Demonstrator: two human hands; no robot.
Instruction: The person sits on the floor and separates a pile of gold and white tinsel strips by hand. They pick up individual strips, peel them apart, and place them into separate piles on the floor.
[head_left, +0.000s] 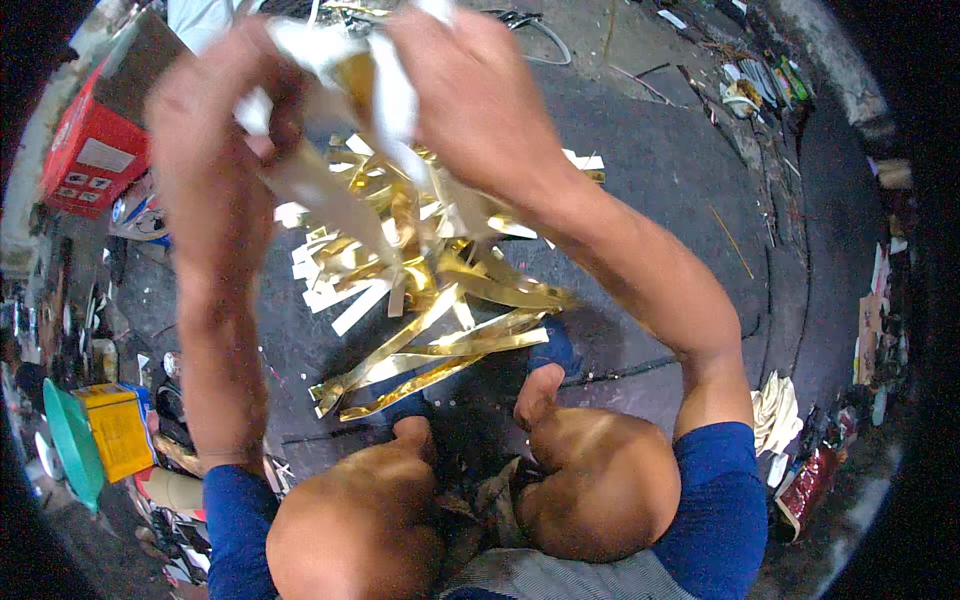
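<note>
1. A dark grey floor (660, 180) fills most of the frame, and litter is strewn along its right and left edges.
2. The person's bare knees (600, 480) are seen at the lower centre, with blue sleeves on both upper arms.
3. A heap of gold and white foil strips (430, 280) is spread over the middle of the frame, from the hands down to the feet; its longest gold strips lie just above the knees.
4. The right hand (470, 80) is raised at the upper centre, its fingers closed on the upper end of the strips.
5. The left hand (215, 110) is held at the upper left, and its fingers are curled around a white strip (320, 195) that runs down to the heap.
6. A red box (90, 150) is set at the upper left edge.
7. A yellow tin (118, 428) is placed at the lower left, touching a green bowl (68, 440).
8. A pale crumpled wad (775, 410) lies at the lower right, just beside the right arm.
</note>
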